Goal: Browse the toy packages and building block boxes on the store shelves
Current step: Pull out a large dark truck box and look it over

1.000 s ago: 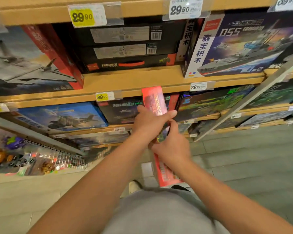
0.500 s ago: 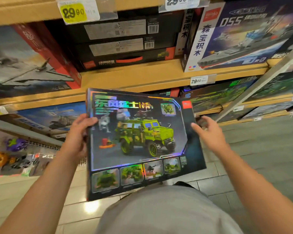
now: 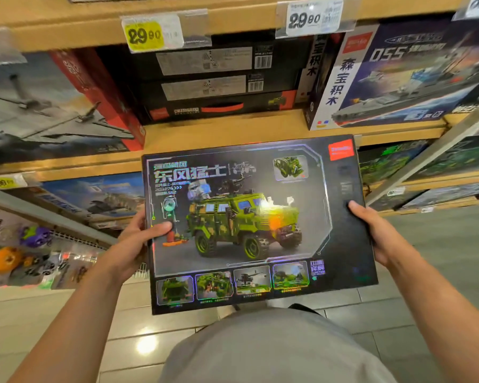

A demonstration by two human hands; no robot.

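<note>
The person is holding a building block box (image 3: 256,225) face-up in front of the shelf (image 3: 227,134), left hand (image 3: 138,241) grasping its left edge, right hand (image 3: 376,233) its right. Browsing is under way, with many boxes still unexamined. Half a second ago the box was tilting; now it is sitting level and higher.

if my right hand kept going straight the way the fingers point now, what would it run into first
Your right hand grips the right edge of the green truck box, fingers pointing up-left across it, so it meets that box first. Beyond lies the wooden shelf edge, though depth is unclear.
</note>
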